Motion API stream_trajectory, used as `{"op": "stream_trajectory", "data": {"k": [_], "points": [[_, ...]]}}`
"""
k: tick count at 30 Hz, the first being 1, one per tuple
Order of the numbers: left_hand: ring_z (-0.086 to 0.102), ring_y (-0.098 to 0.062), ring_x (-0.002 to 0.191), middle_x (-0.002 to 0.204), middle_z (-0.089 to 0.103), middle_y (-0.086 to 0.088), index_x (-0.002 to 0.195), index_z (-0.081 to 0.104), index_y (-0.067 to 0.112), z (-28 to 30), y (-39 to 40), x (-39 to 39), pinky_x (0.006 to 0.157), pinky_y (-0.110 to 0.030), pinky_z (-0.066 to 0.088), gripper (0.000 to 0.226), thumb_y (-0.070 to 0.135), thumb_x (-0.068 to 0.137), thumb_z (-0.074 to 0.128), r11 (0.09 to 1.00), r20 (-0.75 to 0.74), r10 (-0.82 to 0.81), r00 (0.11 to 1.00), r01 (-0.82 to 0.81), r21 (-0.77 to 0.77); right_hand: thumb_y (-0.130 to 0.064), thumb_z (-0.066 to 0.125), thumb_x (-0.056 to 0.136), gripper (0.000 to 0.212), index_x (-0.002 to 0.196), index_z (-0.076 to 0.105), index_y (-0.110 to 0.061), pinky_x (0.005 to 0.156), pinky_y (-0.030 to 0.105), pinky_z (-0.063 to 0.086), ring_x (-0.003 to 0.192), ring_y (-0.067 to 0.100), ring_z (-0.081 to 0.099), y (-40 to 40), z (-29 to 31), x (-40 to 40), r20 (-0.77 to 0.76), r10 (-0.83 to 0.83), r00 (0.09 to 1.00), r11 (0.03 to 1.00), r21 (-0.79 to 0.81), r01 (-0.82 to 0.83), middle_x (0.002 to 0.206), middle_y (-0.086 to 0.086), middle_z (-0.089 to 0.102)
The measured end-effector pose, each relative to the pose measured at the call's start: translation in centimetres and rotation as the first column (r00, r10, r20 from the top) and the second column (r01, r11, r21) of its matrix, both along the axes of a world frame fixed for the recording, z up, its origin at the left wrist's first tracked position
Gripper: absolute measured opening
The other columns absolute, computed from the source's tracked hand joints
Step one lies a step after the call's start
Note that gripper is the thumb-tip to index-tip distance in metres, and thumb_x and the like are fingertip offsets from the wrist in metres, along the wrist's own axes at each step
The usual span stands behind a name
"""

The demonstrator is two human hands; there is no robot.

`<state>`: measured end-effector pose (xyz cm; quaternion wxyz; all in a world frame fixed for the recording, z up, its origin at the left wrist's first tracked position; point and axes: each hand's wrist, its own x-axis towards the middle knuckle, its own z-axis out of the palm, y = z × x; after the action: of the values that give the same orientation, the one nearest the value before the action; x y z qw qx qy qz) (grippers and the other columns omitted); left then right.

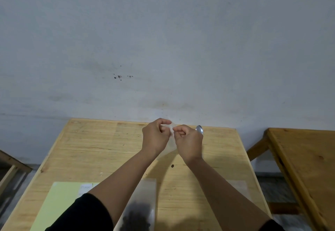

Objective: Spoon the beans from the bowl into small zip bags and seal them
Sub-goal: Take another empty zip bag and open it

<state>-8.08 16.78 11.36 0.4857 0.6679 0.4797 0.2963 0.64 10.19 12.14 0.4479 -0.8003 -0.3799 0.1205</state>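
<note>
I hold a small clear zip bag (171,144) up above the far part of the wooden table (90,151). My left hand (155,136) pinches its top edge from the left. My right hand (188,140) pinches the same edge from the right and also grips a metal spoon (199,129), whose bowl sticks up behind the knuckles. The held bag looks empty, though it is hard to tell. A larger clear bag with dark beans (139,210) lies on the table near me, between my forearms. One loose bean (172,166) rests on the wood. No bowl is in view.
A pale green sheet (58,205) with a small white note lies at the near left. Another clear bag (239,187) lies flat at the right, partly behind my right forearm. A second wooden table (304,162) stands to the right. The grey wall is just behind.
</note>
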Motion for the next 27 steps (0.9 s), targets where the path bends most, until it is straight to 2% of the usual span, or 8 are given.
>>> {"op": "stream_trajectory", "data": {"k": [4, 6, 8, 12, 14, 19, 23, 27], "points": [[0.067, -0.017, 0.072, 0.070, 0.069, -0.006, 0.102, 0.070, 0.021, -1.0, -0.2, -0.4, 0.061, -0.001, 0.041, 0.032, 0.003, 0.085, 0.050, 0.996, -0.058, -0.045, 0.997, 0.049, 0.071, 0.002, 0.049, 0.087, 0.025, 0.095, 0.072, -0.005, 0.063, 0.002, 0.037, 0.062, -0.002, 0.049, 0.2, -0.1, 1.1, 0.033, -0.057, 0.998, 0.996, -0.065, 0.059, 0.070, -0.017, 0.051], [0.068, -0.020, 0.072, 0.070, 0.069, -0.007, 0.102, 0.071, 0.021, -1.5, -0.2, -0.5, 0.061, -0.003, 0.044, 0.032, 0.003, 0.085, 0.051, 0.997, -0.052, -0.050, 0.997, 0.053, 0.062, 0.001, 0.047, 0.088, 0.028, 0.099, 0.072, -0.006, 0.069, 0.001, 0.032, 0.077, 0.001, 0.049, 0.4, -0.6, 1.2, 0.081, -0.026, 0.996, 0.992, -0.124, 0.036, 0.087, -0.003, 0.064], [0.068, -0.023, 0.072, 0.069, 0.069, -0.009, 0.099, 0.070, 0.025, -1.7, -0.1, -0.7, 0.063, -0.009, 0.047, 0.031, 0.004, 0.084, 0.052, 0.996, -0.025, -0.068, 0.997, 0.069, 0.051, -0.001, 0.045, 0.091, 0.031, 0.105, 0.071, -0.009, 0.072, -0.003, 0.028, 0.076, -0.003, 0.043, 0.5, -0.8, 1.1, 0.097, 0.031, 0.995, 0.981, -0.194, -0.012, 0.105, 0.008, 0.064], [0.068, -0.006, 0.076, 0.072, 0.068, 0.002, 0.112, 0.062, 0.032, -1.8, 0.5, -1.7, 0.081, -0.023, 0.053, 0.031, 0.010, 0.089, 0.057, 0.983, 0.094, -0.175, 0.980, 0.168, 0.072, -0.003, 0.041, 0.095, 0.034, 0.112, 0.068, -0.013, 0.073, -0.009, 0.023, 0.071, -0.010, 0.032, 0.4, -0.5, 1.6, 0.093, 0.178, 0.980, 0.959, -0.239, -0.152, 0.103, 0.008, 0.054], [0.064, 0.002, 0.086, 0.088, 0.068, 0.007, 0.121, 0.050, 0.040, -2.0, 0.9, -2.3, 0.085, -0.016, 0.049, 0.042, 0.015, 0.089, 0.062, 0.970, 0.122, -0.233, 0.965, 0.221, 0.106, -0.005, 0.041, 0.096, 0.032, 0.114, 0.067, -0.013, 0.074, -0.005, 0.025, 0.072, -0.004, 0.037, 0.4, -0.4, 1.6, 0.070, 0.221, 0.973, 0.950, -0.239, -0.199, 0.103, 0.008, 0.054], [0.024, 0.006, 0.131, 0.144, 0.027, 0.019, 0.144, 0.027, 0.030, -3.4, 1.8, -3.2, 0.106, -0.013, 0.021, 0.098, 0.036, 0.065, 0.084, 0.886, -0.158, -0.389, 0.908, 0.415, 0.206, -0.007, 0.044, 0.095, 0.030, 0.115, 0.066, -0.012, 0.083, 0.014, 0.037, 0.085, 0.004, 0.050, 0.6, -0.7, 1.6, -0.155, 0.204, 0.967, 0.951, -0.201, -0.233, 0.100, 0.001, 0.053], [0.003, 0.001, 0.139, 0.151, 0.005, 0.018, 0.150, 0.004, 0.024, -4.4, 2.1, -3.2, 0.113, -0.020, 0.009, 0.131, 0.053, 0.052, 0.085, 0.845, -0.285, -0.400, 0.871, 0.471, 0.254, -0.007, 0.045, 0.094, 0.031, 0.112, 0.068, -0.017, 0.086, 0.020, 0.043, 0.096, 0.013, 0.055, 0.8, -1.0, 1.3, -0.259, 0.237, 0.936, 0.943, -0.169, -0.286, 0.098, -0.002, 0.056], [0.015, -0.002, 0.135, 0.149, 0.016, 0.009, 0.148, 0.004, 0.030, -4.7, 2.4, -3.3, 0.108, -0.021, 0.021, 0.124, 0.046, 0.054, 0.084, 0.842, -0.293, -0.382, 0.877, 0.460, 0.281, -0.008, 0.046, 0.095, 0.030, 0.111, 0.068, -0.018, 0.078, 0.011, 0.041, 0.093, 0.005, 0.052, 0.7, -1.2, 1.4, -0.337, 0.277, 0.900, 0.925, -0.160, -0.345, 0.094, -0.011, 0.052]]}}
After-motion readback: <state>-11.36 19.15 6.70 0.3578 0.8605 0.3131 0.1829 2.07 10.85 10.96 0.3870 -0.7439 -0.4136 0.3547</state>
